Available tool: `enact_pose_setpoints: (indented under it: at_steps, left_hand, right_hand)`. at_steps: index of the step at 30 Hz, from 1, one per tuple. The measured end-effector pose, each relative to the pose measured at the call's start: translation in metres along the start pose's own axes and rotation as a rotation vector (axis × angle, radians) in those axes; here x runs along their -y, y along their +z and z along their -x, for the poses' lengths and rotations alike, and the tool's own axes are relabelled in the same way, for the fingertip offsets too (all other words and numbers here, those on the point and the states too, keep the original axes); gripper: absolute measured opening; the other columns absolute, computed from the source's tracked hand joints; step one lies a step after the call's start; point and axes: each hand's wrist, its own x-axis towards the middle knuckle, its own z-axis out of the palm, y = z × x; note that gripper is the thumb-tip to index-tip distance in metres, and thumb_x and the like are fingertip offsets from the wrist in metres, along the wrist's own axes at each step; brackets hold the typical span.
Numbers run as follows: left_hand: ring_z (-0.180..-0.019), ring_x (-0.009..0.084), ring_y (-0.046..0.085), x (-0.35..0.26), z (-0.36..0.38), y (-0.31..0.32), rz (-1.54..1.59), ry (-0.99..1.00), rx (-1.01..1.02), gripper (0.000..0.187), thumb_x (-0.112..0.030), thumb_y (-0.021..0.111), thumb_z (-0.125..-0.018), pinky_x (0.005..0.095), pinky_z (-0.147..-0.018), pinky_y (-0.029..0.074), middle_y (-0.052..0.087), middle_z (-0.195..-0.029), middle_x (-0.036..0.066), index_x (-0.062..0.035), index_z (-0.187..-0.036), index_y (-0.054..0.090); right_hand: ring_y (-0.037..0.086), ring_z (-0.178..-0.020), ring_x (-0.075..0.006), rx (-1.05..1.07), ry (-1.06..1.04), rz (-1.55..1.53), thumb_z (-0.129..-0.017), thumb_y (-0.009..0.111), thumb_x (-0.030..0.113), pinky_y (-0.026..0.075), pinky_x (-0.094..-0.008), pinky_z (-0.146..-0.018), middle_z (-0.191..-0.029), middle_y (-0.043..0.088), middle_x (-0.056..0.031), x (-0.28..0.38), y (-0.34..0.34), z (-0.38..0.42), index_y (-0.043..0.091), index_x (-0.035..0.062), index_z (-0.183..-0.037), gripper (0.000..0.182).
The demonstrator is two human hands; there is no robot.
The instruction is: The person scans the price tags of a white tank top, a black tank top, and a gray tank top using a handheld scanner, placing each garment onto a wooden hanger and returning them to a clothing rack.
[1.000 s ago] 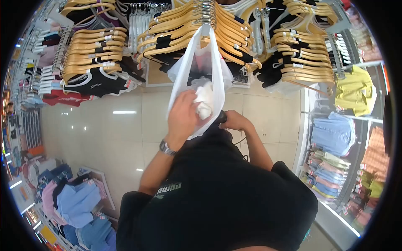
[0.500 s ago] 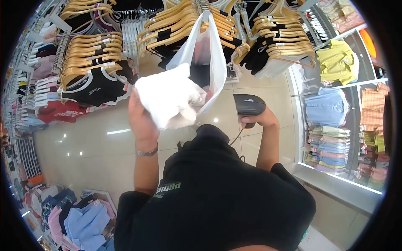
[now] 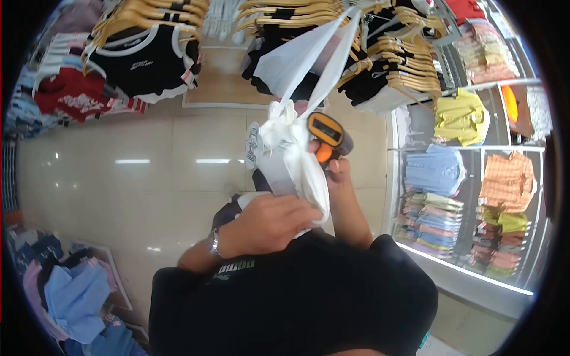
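Observation:
A bundled white garment is in front of my chest. My left hand, with a metal watch at the wrist, has its fingers closed on the lower end of the garment. At its right side my right hand grips a black and orange handheld scanner, whose window faces up. The scanner is right beside the cloth. Behind them a white plastic bag hangs by its handles from the clothes rack, its lower part hidden by the garment.
Wooden hangers carry black tops along the rack ahead. Shelves at the right hold folded shirts and a yellow shirt. Folded clothes lie on a low display at the lower left.
The garment has moved down toward my chest, and my left hand has shifted right onto its lower end. My right hand has moved left and turned the scanner beside the cloth. The view has shifted.

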Motion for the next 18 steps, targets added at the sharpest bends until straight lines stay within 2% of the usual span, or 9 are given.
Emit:
enact_pose_setpoints:
  at_steps: [3, 7, 9, 10, 11, 13, 16, 18]
  left_hand:
    - [-0.090, 0.0247, 0.067, 0.000, 0.027, 0.005, 0.023, -0.089, 0.068, 0.021, -0.015, 0.070, -0.089, 0.0358, -0.075, 0.054, 0.070, -0.100, 0.005, -0.0073, -0.107, 0.067]
    - [-0.101, 0.0278, 0.067, 0.016, 0.064, -0.004, 0.367, -0.170, 0.017, 0.020, -0.013, 0.067, -0.091, 0.0372, -0.090, 0.052, 0.071, -0.111, 0.009, -0.0030, -0.108, 0.070]
    - [-0.103, 0.0286, 0.067, 0.030, 0.083, -0.010, 0.556, -0.270, 0.014, 0.020, -0.011, 0.065, -0.093, 0.0387, -0.094, 0.051, 0.071, -0.115, 0.012, -0.0005, -0.108, 0.070]
    - [-0.105, 0.0283, 0.066, 0.034, 0.088, -0.015, 0.662, -0.388, 0.004, 0.022, -0.013, 0.056, -0.099, 0.0382, -0.098, 0.048, 0.070, -0.112, 0.016, 0.0019, -0.108, 0.069]
    - [-0.102, 0.0234, 0.065, 0.045, 0.098, -0.011, 0.669, -0.476, -0.058, 0.025, -0.017, 0.054, -0.102, 0.0356, -0.095, 0.048, 0.071, -0.104, 0.014, 0.0031, -0.107, 0.068]
    - [-0.097, 0.0242, 0.068, 0.050, 0.101, -0.013, 0.630, -0.767, -0.132, 0.029, -0.024, 0.057, -0.100, 0.0355, -0.090, 0.050, 0.072, -0.103, 0.012, 0.0016, -0.109, 0.068]
    - [-0.092, 0.0249, 0.068, 0.056, 0.094, -0.004, 0.499, -0.703, -0.189, 0.029, -0.024, 0.060, -0.098, 0.0360, -0.086, 0.050, 0.072, -0.099, 0.012, 0.0021, -0.108, 0.067]
    - [-0.091, 0.0256, 0.068, 0.056, 0.094, 0.008, 0.442, -0.717, -0.090, 0.028, -0.024, 0.061, -0.097, 0.0363, -0.086, 0.050, 0.072, -0.097, 0.012, 0.0018, -0.108, 0.067]
  right_hand:
    - [0.065, -0.108, -0.0374, 0.033, -0.039, 0.016, -0.076, 0.076, 0.009, 0.054, -0.0479, -0.098, -0.109, 0.063, -0.0191, -0.008, 0.035, -0.015, 0.055, -0.0034, -0.121, 0.050]
    - [0.067, -0.100, -0.0335, 0.065, -0.170, 0.341, -0.072, 0.085, 0.013, 0.053, -0.0447, -0.092, -0.104, 0.069, -0.0187, -0.011, 0.033, 0.001, 0.068, -0.0015, -0.098, 0.034]
    - [0.066, -0.096, -0.0325, 0.089, -0.154, 0.392, -0.073, 0.083, 0.012, 0.053, -0.0439, -0.090, -0.101, 0.069, -0.0182, -0.014, 0.047, 0.002, 0.069, -0.0012, -0.096, 0.030]
    - [0.066, -0.094, -0.0320, 0.100, -0.137, 0.400, -0.074, 0.083, 0.011, 0.053, -0.0435, -0.089, -0.099, 0.070, -0.0179, -0.016, 0.055, 0.006, 0.069, -0.0011, -0.095, 0.028]
    - [0.066, -0.092, -0.0315, 0.095, -0.123, 0.403, -0.074, 0.082, 0.011, 0.053, -0.0431, -0.088, -0.097, 0.070, -0.0177, -0.018, 0.059, 0.009, 0.070, -0.0009, -0.093, 0.026]
    - [0.066, -0.088, -0.0306, 0.095, -0.094, 0.407, -0.075, 0.081, 0.009, 0.052, -0.0423, -0.086, -0.093, 0.070, -0.0171, -0.023, 0.070, 0.019, 0.070, -0.0007, -0.091, 0.022]
    - [0.065, -0.081, -0.0291, 0.074, -0.084, 0.427, -0.077, 0.079, 0.008, 0.052, -0.0411, -0.082, -0.087, 0.071, -0.0164, -0.025, 0.078, 0.034, 0.071, -0.0002, -0.088, 0.015]
    - [0.065, -0.077, -0.0281, 0.060, -0.080, 0.443, -0.078, 0.078, 0.006, 0.052, -0.0403, -0.080, -0.084, 0.072, -0.0158, -0.023, 0.081, 0.043, 0.072, 0.0000, -0.086, 0.011]
